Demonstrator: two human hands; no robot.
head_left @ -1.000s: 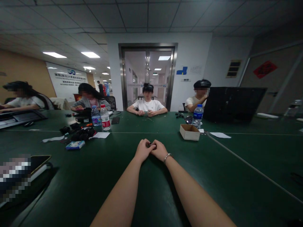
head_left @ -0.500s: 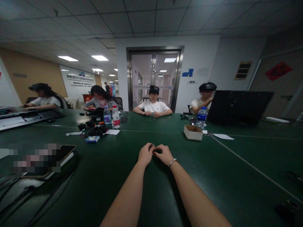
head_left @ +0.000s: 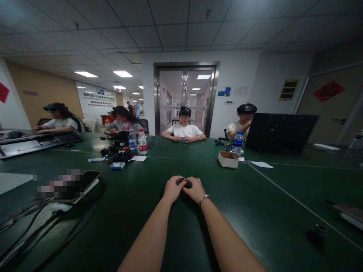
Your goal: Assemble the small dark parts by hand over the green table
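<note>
**View draws back, more worktop (head_left: pixel 261 215) shows at right**

The left hand's (head_left: pixel 172 189) grip pinches a small dark piece (head_left: pixel 183 180) over the green surface; the right hand's (head_left: pixel 194 189) fingertips meet it, though whether they grasp I cannot tell. Beyond stand an open cardboard box (head_left: pixel 229 162) and a red-capped bottle (head_left: pixel 142 143), before seated people (head_left: pixel 185 131) and glass double doors (head_left: pixel 169 87).
</note>
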